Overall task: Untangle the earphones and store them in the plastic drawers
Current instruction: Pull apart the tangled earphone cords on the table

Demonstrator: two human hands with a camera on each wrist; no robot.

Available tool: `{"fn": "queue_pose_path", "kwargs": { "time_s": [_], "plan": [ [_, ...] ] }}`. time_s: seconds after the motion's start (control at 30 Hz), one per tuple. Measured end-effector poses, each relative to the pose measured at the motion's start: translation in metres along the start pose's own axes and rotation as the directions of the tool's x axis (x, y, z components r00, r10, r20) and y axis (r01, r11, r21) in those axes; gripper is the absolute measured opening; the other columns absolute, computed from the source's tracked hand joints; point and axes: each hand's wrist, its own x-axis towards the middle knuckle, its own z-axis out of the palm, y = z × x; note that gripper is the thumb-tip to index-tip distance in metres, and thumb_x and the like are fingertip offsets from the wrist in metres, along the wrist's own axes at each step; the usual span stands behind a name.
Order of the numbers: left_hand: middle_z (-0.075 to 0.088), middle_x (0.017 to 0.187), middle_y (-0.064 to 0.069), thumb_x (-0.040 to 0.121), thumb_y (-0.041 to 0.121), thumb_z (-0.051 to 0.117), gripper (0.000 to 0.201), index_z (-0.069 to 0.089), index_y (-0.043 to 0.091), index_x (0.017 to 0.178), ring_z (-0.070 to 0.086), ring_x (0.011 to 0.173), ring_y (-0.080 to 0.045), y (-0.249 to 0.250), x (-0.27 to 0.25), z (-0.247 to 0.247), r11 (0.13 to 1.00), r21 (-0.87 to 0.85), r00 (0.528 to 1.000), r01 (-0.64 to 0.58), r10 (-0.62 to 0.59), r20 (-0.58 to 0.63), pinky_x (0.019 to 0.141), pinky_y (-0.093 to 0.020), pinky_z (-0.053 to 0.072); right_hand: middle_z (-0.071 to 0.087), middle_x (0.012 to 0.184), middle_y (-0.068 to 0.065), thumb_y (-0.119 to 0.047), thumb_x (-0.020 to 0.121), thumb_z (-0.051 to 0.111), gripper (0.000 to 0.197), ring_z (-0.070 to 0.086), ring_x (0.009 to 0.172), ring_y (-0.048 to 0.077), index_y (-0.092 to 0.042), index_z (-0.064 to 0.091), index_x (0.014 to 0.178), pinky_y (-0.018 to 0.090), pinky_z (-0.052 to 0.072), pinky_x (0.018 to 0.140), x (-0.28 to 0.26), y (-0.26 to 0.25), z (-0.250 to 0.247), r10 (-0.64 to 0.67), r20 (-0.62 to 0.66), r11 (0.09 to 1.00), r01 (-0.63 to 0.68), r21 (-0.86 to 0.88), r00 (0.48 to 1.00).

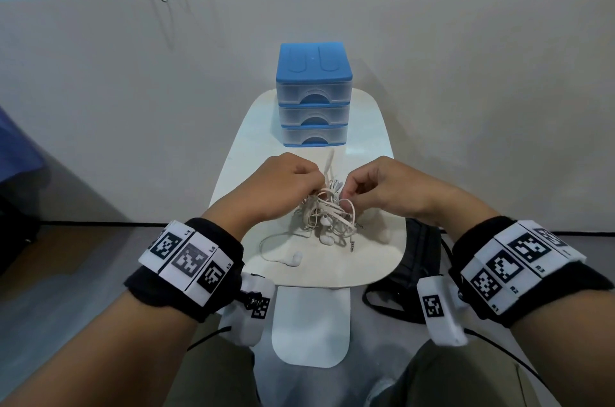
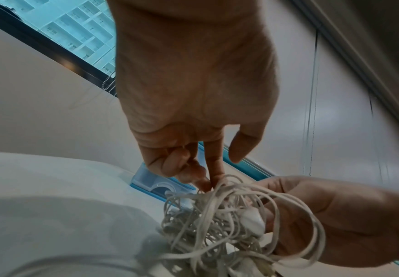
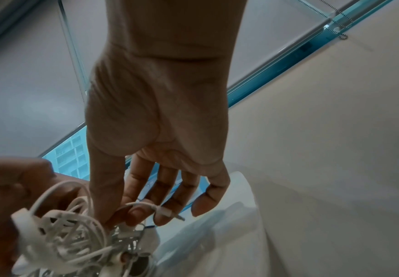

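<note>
Black bag (image 1: 412,260) beside table (image 1: 376,260)

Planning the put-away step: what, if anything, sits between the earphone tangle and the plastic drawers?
Nothing visible lies on the bare table between the earphone tangle and the plastic drawers. All three drawers are closed, though, so one must be opened first. Both the left hand and right hand pinch the cords.

Hands (image 3: 155,131) pinching tangled earphones (image 3: 70,236)

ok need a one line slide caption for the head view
Both hands, left hand and right hand, pinch a tangled bundle of white earphones over a small white table, closed blue three-drawer unit behind.
</note>
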Motion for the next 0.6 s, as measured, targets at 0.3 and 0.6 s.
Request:
{"fn": "queue_pose_path", "kwargs": {
  "time_s": [0.3,0.6],
  "plan": [
    [0.073,0.084,0.008,0.089,0.02,0.076,0.008,0.078,0.02,0.081,0.054,0.054,0.007,0.0038,-0.0019,0.0041,0.998,0.02,0.997,-0.061,0.062,-0.053,0.052,-0.006,0.037,0.077,0.081,0.012,-0.001,0.083,0.081,0.007,0.066,0.071,0.008,-0.004,0.079,0.09,0.019,0.051,0.074,-0.0017,-0.003,0.004,-0.023,0.03,0.999,0.024,-0.025,0.999],
    [0.071,0.08,0.005,0.102,0.024,0.062,0.015,0.066,0.019,0.088,0.06,0.071,-0.012,0.0004,0.0022,0.0041,0.998,-0.063,0.993,-0.013,0.005,-0.12,0.07,-0.027,0.046,0.072,0.079,0.021,-0.005,0.084,0.082,0.004,0.058,0.071,0.017,-0.005,0.077,0.083,0.032,0.047,0.076,-0.0008,0.0006,0.006,-0.012,0.05,0.996,0.017,-0.088,0.999]
  ]
}}
